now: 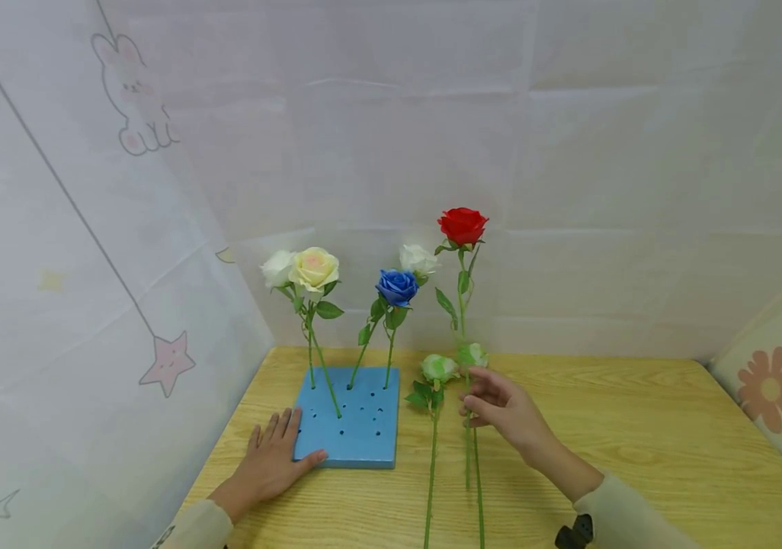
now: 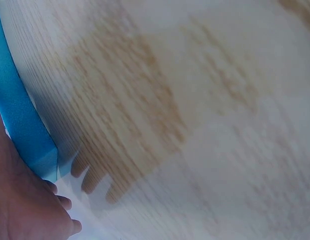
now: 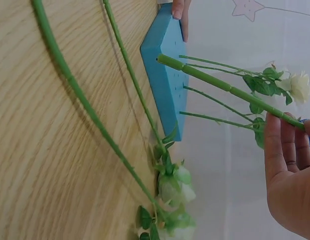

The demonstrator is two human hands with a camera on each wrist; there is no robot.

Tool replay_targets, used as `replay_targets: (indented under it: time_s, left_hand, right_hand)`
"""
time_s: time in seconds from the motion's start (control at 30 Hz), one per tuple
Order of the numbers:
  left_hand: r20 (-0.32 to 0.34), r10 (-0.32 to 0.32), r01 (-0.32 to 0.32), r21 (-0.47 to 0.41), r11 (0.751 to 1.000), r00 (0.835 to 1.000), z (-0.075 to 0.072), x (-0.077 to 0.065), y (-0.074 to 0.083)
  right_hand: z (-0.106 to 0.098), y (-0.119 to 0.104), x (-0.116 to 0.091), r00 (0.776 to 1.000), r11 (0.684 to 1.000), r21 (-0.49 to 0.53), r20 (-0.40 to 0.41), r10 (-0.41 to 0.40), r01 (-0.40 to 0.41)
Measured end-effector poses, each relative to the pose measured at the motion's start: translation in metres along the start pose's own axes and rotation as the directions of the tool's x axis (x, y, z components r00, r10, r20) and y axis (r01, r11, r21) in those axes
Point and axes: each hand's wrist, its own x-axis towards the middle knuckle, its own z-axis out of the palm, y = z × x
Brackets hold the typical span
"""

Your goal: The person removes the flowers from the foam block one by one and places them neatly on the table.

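A blue foam block (image 1: 357, 427) with holes lies on the wooden table (image 1: 638, 442). Standing in it are a cream rose (image 1: 314, 268), a white rose (image 1: 277, 268), a blue rose (image 1: 397, 287) and another white rose (image 1: 418, 259). My left hand (image 1: 281, 438) rests flat against the block's left front corner (image 2: 22, 125), thumb on its front edge. My right hand (image 1: 471, 393) pinches the stem (image 3: 220, 82) of a red rose (image 1: 463, 225), held upright just right of the block (image 3: 167, 75). Two green-white roses (image 1: 440, 368) (image 1: 475, 354) lie on the table beside that hand.
White sheets printed with a rabbit (image 1: 132, 91) and a pink star (image 1: 168, 362) close off the left and back. A cushion with a flower print (image 1: 771, 389) leans at the right. The long stems of the lying roses (image 3: 79, 95) run toward me.
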Motion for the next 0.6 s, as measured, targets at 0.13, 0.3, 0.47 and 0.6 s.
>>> replay_targets:
  time_s: [0.13, 0.3, 0.47, 0.6]
  left_hand:
    - [-0.004, 0.003, -0.003, 0.000, 1.000, 1.000, 0.000, 0.000, 0.000]
    - [-0.004, 0.004, -0.004, -0.004, 1.000, 1.000, 0.000, 0.000, 0.001]
    - [0.004, -0.003, 0.003, -0.004, 1.000, 1.000, -0.001, -0.001, 0.002]
    - [0.007, -0.007, 0.007, -0.014, 1.000, 1.000, -0.002, -0.001, 0.003]
  right_hand:
    - [-0.007, 0.003, -0.006, 1.000, 1.000, -0.010, -0.017, 0.022, -0.022]
    - [-0.013, 0.006, -0.012, 0.998, 0.998, -0.023, -0.032, 0.052, -0.052]
    - [-0.020, 0.009, -0.020, 0.997, 0.997, -0.009, -0.024, 0.072, -0.072]
    - [-0.025, 0.009, -0.028, 0.996, 0.996, -0.018, -0.027, 0.084, -0.084]
